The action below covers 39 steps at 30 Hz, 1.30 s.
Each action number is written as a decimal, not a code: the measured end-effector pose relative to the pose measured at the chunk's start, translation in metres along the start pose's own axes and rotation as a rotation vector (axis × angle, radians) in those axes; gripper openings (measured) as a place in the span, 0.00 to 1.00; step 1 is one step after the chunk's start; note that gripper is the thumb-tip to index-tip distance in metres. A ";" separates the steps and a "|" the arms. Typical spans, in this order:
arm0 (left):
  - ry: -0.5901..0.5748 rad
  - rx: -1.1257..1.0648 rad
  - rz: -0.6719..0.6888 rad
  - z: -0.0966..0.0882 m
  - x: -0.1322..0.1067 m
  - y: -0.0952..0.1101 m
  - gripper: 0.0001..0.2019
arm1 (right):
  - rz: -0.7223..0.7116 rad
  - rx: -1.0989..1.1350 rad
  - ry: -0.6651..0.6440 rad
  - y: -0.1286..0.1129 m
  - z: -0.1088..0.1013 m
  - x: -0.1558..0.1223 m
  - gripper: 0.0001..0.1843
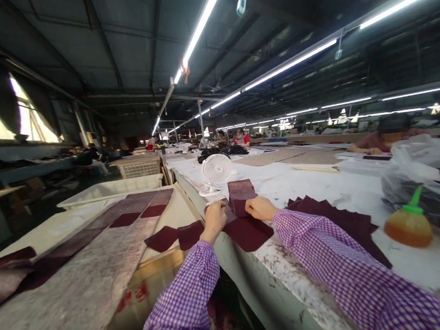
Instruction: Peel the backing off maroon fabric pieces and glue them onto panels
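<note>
My left hand (214,221) and my right hand (261,208) reach forward together, both in purple checked sleeves. Each hand is closed on a small dark maroon fabric piece (240,196) whose grey-backed upper half stands up between them. Under the hands lies a larger maroon fabric piece (249,233) at the edge of the white worktable (302,183). To the right of my right arm spreads a fan of several more maroon pieces (344,221).
A small white desk fan (216,169) stands just behind the hands. An orange glue bottle with green nozzle (409,223) and a plastic bag (428,172) sit at right. Left, a board (83,269) carries long fabric strips; other workers sit far off.
</note>
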<state>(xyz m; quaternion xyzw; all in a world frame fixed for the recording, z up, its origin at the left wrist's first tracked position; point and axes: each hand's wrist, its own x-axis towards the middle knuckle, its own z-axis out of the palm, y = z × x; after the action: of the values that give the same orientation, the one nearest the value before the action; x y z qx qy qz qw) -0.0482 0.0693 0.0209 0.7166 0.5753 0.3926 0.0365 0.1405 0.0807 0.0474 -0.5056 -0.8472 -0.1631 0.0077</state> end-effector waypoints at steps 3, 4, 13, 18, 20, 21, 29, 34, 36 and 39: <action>-0.025 -0.004 0.007 0.006 -0.001 0.005 0.11 | -0.087 0.015 0.003 -0.004 0.000 -0.007 0.14; -0.030 -0.004 0.011 0.007 -0.002 0.006 0.11 | -0.108 0.018 0.004 -0.007 0.001 -0.008 0.14; -0.046 -0.008 0.059 0.008 0.001 0.003 0.11 | 0.137 0.136 0.075 -0.010 0.008 -0.001 0.15; -0.045 -0.055 0.133 0.012 0.001 0.003 0.16 | 0.226 0.270 0.067 0.006 0.011 0.001 0.14; -0.020 -0.090 0.131 0.014 0.003 0.001 0.16 | 0.258 0.325 0.061 0.010 0.013 0.003 0.15; 0.004 -0.109 0.116 0.014 0.004 0.000 0.16 | 0.273 0.352 0.058 0.012 0.015 0.004 0.15; 0.164 -0.081 -0.027 0.008 0.015 -0.011 0.20 | 0.347 0.526 0.058 0.021 0.022 0.010 0.14; -0.103 0.047 0.148 0.030 0.017 0.014 0.14 | 0.378 0.607 0.068 0.020 0.023 0.010 0.14; -0.174 0.104 0.188 0.040 0.018 0.024 0.13 | 0.409 0.641 0.075 0.021 0.023 0.010 0.14; -0.231 0.169 0.213 0.049 0.019 0.033 0.10 | 0.507 0.678 0.128 0.032 0.018 0.008 0.15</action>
<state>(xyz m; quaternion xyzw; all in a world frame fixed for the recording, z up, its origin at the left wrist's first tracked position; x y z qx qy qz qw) 0.0083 0.0937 0.0140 0.8145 0.5188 0.2597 0.0002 0.1665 0.1069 0.0401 -0.6556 -0.6995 0.1008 0.2659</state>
